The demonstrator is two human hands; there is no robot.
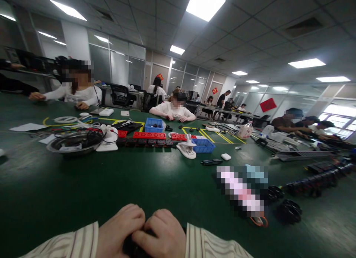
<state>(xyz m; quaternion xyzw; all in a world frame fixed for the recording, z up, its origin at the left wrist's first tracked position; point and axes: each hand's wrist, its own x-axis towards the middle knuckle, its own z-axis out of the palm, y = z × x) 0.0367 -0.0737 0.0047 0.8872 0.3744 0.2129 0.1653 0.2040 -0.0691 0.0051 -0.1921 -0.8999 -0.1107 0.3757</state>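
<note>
At the bottom edge, my left hand (pixel 120 230) and my right hand (pixel 164 232) rest close together over the near side of the green table (pixel 83 191). Both sets of fingers curl around a small black object (pixel 134 247), mostly hidden beneath them, so its kind does not show. Striped cream sleeves cover both wrists. Right of my hands lies a blurred-out pink and white item (pixel 240 193), with an orange loop (pixel 260 221) at its lower end.
Black cable coils (pixel 289 211) lie at the right. Farther back are a metal bowl (pixel 75 148) of cables, a white clip stand (pixel 187 148), blue bins (pixel 204 145), red and black blocks (pixel 148 135) and a white case (pixel 226 157). Several people sit around the table.
</note>
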